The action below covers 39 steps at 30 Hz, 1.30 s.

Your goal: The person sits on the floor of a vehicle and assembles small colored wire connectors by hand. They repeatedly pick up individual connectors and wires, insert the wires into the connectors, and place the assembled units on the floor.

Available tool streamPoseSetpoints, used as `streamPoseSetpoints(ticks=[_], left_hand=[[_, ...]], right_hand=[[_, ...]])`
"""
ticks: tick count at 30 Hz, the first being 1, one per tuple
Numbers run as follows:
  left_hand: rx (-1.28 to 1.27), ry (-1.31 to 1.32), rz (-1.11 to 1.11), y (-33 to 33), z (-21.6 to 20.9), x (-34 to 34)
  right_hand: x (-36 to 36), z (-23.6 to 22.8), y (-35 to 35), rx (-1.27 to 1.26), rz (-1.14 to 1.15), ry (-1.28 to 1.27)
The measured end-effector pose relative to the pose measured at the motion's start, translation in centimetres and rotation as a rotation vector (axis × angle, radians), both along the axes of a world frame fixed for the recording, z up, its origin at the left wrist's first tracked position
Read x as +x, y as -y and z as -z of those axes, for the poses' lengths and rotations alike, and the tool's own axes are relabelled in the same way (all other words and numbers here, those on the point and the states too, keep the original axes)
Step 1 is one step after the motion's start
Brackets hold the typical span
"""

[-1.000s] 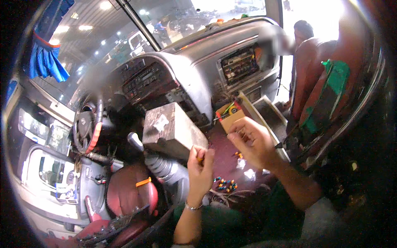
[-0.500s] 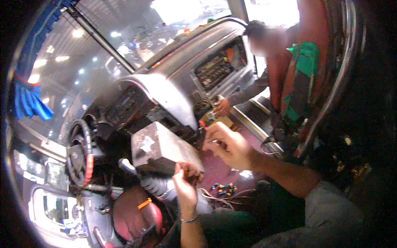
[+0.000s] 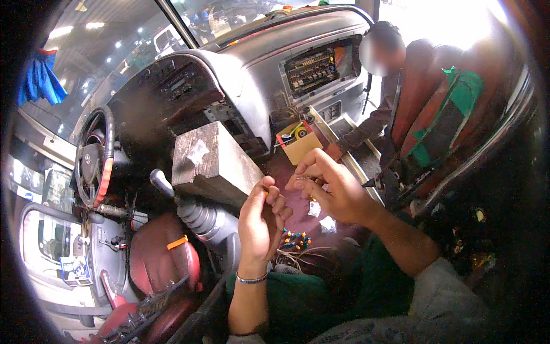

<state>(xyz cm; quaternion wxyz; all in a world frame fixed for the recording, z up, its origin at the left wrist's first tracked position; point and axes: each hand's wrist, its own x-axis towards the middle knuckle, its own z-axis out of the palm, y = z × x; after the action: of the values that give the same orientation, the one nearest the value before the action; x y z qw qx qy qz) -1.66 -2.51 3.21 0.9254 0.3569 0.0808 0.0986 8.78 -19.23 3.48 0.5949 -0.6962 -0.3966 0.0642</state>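
My left hand (image 3: 260, 223), with a metal band on its wrist, is raised with curled fingers. A tiny orange bit shows at its fingertips, too small to name. Close by on the right, my right hand (image 3: 335, 192) pinches a thin, metallic-looking piece (image 3: 303, 178) between thumb and fingers. The two hands are apart by a small gap. Below them, several small blue and orange pieces (image 3: 297, 239) lie on the reddish floor beside loose pale wires (image 3: 295, 259). A big weathered wooden block (image 3: 215, 163) stands just beyond my left hand.
A cardboard box (image 3: 302, 148) holding a yellow and black roll sits by the step. A person (image 3: 372, 123) reaches in from the right. The steering wheel (image 3: 94, 157), gear lever (image 3: 161, 182) and red seat (image 3: 163, 252) are left; an open fuse panel (image 3: 312, 71) is ahead.
The view has shifted. My left hand has risen toward my right hand. The other person's hand has drawn back from the cardboard box, which shows more fully.
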Motion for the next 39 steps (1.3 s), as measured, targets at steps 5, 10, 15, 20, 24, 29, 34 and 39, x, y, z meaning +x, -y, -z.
streamPoseSetpoints(ticks=[5,10,15,20,24,29,34,39], left_hand=[[0.396,0.032,-0.089,0.4,1.1,0.6],[0.456,0.108,-0.23,1.0,1.0,0.6],[0.521,0.101,-0.263,0.5,1.7,0.4],[0.445,0.135,-0.195,-0.1,2.7,0.2],[0.411,0.15,-0.135,0.1,2.6,0.2],[0.482,0.127,-0.146,0.6,2.2,0.2],[0.601,0.091,-0.168,0.6,1.9,0.3],[0.674,0.081,-0.207,0.7,1.6,0.3]], right_hand=[[-0.2,-1.5,0.6,0.027,-0.069,-0.092],[0.4,-1.2,0.9,0.0,-0.012,-0.1],[0.3,-1.2,0.5,0.09,0.009,-0.192],[-0.3,-2.0,0.8,0.039,-0.026,-0.189],[-0.6,-2.1,0.8,0.132,-0.081,-0.203],[-0.4,-1.4,0.9,0.175,-0.183,-0.3],[-0.8,-2.0,0.8,0.121,-0.126,0.01],[-0.3,-2.2,1.1,0.109,-0.076,0.276]])
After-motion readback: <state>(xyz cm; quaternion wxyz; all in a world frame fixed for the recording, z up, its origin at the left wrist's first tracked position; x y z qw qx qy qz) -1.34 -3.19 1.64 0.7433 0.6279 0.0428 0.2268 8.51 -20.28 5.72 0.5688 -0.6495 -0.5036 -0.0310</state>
